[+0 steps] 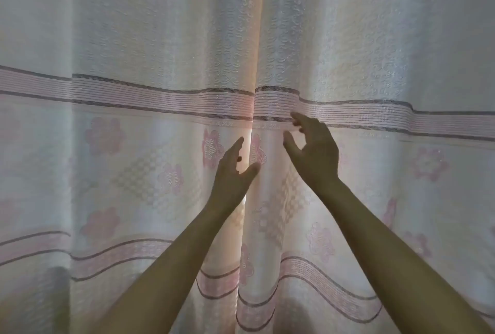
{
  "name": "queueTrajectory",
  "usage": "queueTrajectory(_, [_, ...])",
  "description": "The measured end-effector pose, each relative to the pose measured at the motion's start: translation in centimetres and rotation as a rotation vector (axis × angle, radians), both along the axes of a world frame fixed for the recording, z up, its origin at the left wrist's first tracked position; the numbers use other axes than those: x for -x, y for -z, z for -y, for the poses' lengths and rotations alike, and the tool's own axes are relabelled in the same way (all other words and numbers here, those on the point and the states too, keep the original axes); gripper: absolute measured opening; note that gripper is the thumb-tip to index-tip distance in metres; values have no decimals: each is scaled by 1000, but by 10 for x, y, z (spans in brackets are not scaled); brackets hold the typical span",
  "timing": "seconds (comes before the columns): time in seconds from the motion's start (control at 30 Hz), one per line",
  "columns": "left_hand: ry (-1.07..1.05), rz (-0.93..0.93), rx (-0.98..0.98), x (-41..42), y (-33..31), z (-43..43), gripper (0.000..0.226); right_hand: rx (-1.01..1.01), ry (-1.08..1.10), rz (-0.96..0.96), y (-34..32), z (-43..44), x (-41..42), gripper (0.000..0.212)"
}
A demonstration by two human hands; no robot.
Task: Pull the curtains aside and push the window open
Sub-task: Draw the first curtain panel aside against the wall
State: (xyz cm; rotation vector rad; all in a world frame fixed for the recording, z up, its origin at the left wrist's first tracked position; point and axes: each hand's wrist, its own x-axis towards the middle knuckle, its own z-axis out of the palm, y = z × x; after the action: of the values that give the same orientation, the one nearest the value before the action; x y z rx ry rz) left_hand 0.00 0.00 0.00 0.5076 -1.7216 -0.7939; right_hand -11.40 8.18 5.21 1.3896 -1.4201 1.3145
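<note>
Two pale curtains with pink flowers and striped bands fill the view, the left curtain (pixel 128 146) and the right curtain (pixel 388 167). They meet at a narrow bright gap (pixel 247 151) near the middle. My left hand (pixel 233 170) is raised at that gap, fingers apart, thumb near the left curtain's edge. My right hand (pixel 313 151) is raised just right of the gap, fingers spread and curled, in front of the right curtain's striped band. Neither hand holds cloth. The window is hidden behind the curtains.
Light glows through the cloth. A dark shape (pixel 56 296) shows dimly through the curtain at the lower left.
</note>
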Motion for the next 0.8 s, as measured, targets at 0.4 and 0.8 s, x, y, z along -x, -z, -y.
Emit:
queueTrajectory(0.4, [143,68,81,59,17,-9,89,-237,171,80,-54,42,2,91])
queueTrajectory(0.8, [119,238,187,121,30,-14,77,27,342,59,-59,-3,85,52])
